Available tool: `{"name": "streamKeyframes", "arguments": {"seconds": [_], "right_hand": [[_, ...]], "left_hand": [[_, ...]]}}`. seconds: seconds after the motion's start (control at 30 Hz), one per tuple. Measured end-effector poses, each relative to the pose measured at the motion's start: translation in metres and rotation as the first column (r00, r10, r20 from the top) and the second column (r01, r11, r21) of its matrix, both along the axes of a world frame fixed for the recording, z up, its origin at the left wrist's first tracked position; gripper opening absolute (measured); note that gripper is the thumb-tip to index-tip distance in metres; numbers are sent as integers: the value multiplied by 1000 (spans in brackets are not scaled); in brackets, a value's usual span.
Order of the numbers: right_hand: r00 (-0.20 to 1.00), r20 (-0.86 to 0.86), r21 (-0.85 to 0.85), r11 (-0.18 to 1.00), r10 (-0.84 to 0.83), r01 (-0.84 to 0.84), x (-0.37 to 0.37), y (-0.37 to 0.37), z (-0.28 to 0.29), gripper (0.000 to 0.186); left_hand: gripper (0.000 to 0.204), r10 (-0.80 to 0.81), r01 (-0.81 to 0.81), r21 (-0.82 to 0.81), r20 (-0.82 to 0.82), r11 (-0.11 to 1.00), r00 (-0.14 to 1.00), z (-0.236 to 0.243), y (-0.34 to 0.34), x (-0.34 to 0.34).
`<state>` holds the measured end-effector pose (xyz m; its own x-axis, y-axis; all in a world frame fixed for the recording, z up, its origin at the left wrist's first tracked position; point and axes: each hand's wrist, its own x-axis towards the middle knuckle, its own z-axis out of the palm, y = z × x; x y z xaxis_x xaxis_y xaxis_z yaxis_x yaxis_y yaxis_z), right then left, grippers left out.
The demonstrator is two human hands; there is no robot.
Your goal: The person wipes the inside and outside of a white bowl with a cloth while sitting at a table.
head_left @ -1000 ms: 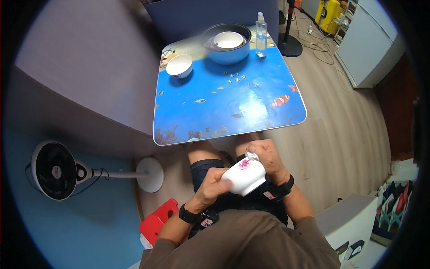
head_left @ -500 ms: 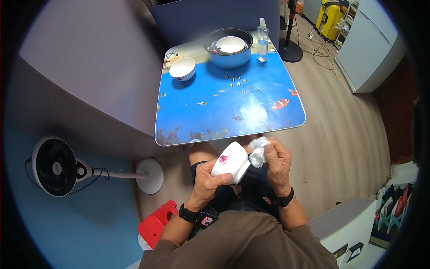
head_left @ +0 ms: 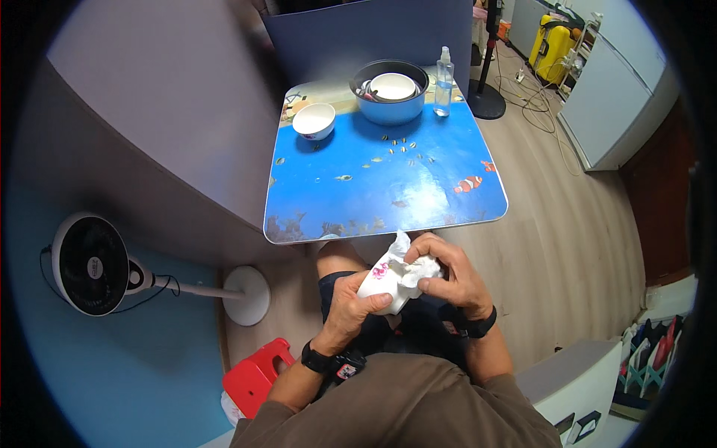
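Observation:
Tilted on its side over my lap is a white bowl (head_left: pixel 376 284) with a pink flower print. My left hand (head_left: pixel 352 305) grips it from the left, thumb on its outer wall. A crumpled white tissue or cloth (head_left: pixel 407 273) is pinched in my right hand (head_left: pixel 453 280) and lies against the bowl's right side, covering part of it. On the blue table, a second white flowered bowl (head_left: pixel 314 122) stands upright at the far left. Behind it to the right, a blue pot (head_left: pixel 390 112) with a dark inside holds another white bowl (head_left: pixel 393 87) and some smaller items.
A clear spray bottle (head_left: pixel 443 84) stands right of the pot on the sea-print table (head_left: pixel 351 201). To the left are a white fan (head_left: pixel 91 265) and a red stool (head_left: pixel 258 378). A grey partition wall borders the table's left side; a white cabinet (head_left: pixel 579 381) is at lower right.
My right hand has brought the white tissue or cloth left onto the bowl, where before it was held just off its edge. The left hand keeps its hold.

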<state>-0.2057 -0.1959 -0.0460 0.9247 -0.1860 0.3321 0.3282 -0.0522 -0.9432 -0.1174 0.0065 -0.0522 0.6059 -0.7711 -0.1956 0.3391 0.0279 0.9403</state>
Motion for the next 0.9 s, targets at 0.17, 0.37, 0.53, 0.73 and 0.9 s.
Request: {"name": "streamKeyframes", "arguments": {"seconds": [0.17,0.37,0.53,0.73,0.9], "right_hand": [[944,-285,227,969,165,-101,-17,0,22,22],[901,-184,283,899,394,-335,-7,-12,11,17],[946,-325,40,999,6,7,11,6,-6,16],[918,13,-365,853,-397,374,18,29,-10,19],[872,190,-508,715,-452,481,13,45,-15,27]], "left_hand": [[39,19,-20,-28,-16,999,1000,0,2,2],[38,-33,31,-60,-24,998,999,0,-1,-2],[35,-31,31,-12,-19,999,999,-5,2,-3],[32,10,-10,0,-24,1000,1000,-9,3,-2],[29,51,-51,-3,-30,999,998,-9,1,-2]]}}
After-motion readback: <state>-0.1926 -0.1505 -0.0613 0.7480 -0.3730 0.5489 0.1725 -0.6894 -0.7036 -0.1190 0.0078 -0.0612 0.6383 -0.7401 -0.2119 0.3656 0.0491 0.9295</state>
